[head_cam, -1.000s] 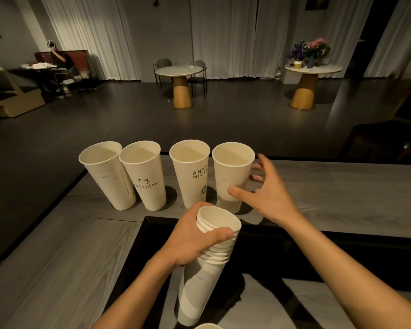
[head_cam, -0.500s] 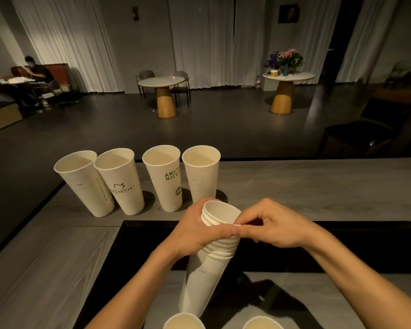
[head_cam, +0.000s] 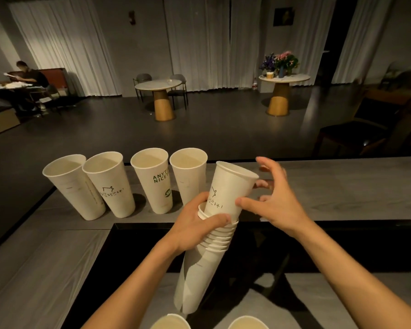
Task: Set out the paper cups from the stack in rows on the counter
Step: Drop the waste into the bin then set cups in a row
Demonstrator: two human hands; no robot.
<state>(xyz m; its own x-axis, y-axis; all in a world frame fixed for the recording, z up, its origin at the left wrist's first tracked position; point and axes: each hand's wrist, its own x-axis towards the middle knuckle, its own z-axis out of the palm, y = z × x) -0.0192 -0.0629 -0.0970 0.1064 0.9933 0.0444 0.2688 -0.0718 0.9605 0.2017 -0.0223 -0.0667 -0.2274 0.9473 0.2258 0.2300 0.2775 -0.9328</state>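
The left hand [head_cam: 197, 230] grips the stack [head_cam: 199, 281] of nested white paper cups near its ringed rims, holding it tilted over the dark recess. The right hand [head_cam: 280, 205], slightly blurred, seems to pinch the top cup [head_cam: 230, 186] between thumb and curled fingers. That cup bears a black doodle and sits half out of the stack. Beyond, a row of four cups [head_cam: 150, 184] stands upright on the grey counter [head_cam: 342, 186], one with green lettering.
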